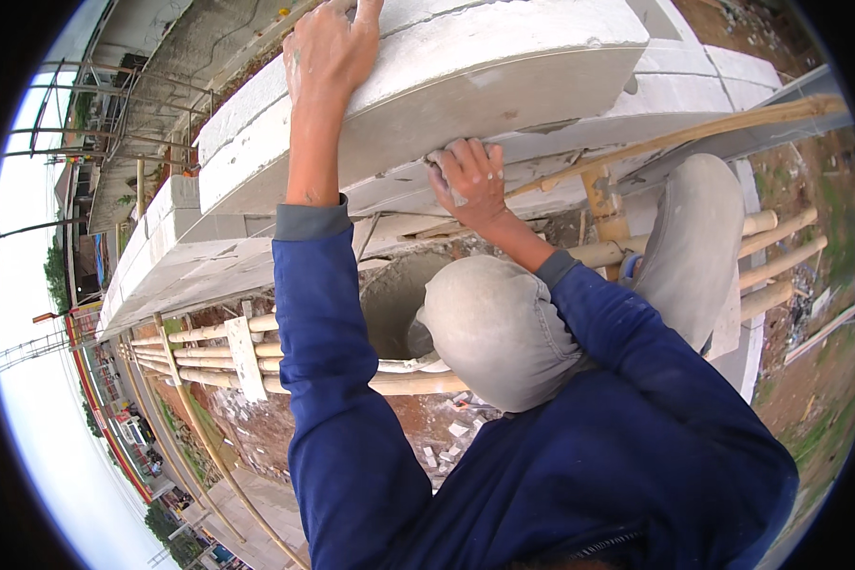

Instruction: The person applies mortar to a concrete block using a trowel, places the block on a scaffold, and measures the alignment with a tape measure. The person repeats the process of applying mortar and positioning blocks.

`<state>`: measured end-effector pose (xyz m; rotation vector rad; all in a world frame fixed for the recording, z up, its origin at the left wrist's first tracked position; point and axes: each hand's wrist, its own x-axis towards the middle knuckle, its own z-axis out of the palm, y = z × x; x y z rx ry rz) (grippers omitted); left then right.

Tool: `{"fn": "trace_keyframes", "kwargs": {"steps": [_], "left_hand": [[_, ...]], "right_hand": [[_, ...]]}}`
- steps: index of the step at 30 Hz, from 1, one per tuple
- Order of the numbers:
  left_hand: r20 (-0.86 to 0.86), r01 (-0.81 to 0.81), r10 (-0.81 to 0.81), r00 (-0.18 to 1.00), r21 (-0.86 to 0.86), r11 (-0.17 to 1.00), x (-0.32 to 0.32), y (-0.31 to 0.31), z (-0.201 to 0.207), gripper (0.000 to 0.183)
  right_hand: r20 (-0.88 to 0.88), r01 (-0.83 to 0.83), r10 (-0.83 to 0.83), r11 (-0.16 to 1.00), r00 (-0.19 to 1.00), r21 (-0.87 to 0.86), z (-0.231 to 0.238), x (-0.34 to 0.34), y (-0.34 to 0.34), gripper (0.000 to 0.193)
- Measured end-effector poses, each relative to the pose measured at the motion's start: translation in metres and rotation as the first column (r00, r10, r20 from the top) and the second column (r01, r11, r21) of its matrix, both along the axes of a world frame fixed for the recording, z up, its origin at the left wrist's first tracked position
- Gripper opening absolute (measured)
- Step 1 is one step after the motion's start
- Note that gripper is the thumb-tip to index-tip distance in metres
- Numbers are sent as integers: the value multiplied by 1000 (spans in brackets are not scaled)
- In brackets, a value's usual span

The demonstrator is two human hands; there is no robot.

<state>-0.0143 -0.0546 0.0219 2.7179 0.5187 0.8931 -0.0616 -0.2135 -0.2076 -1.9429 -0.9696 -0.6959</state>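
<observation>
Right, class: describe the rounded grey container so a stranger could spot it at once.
Find the pale block wall across the top. Below it, the container sits just left of the central grey-trousered knee, pictured above bamboo poles. Its curved side sets it apart from the straight-edged wall and poles.

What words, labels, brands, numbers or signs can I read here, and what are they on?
None can be read.
Pale block: no lettering visible on the side shown.
Blue jacket: small marks near the lower edge, too unclear to read.
Distant red-and-yellow band: too small to read.

Bamboo poles (784, 260), green trees (56, 275), pale sky (43, 427)
</observation>
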Motion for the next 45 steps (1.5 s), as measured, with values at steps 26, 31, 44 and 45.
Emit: {"fn": "trace_keyframes", "kwargs": {"steps": [26, 31, 44, 45], "left_hand": [[-32, 78, -75, 997, 88, 993, 6, 3, 0, 60], [-211, -84, 74, 975, -38, 996, 9, 39, -13, 81], [-64, 22, -25, 998, -55, 998, 5, 27, -20, 72], [-81, -2, -5, 997, -84, 996, 5, 10, -8, 76]], "right_hand": [[-88, -50, 46, 998, 995, -49, 0, -1, -2, 14], [-5, -72, 72, 997, 997, 1, -7, -5, -8, 17], [-26, 852, -853, 520, 522, 53, 119, 67, -381, 28], [-227, 852, -841, 519, 492, -76, 62, 71, -437, 25]]}}
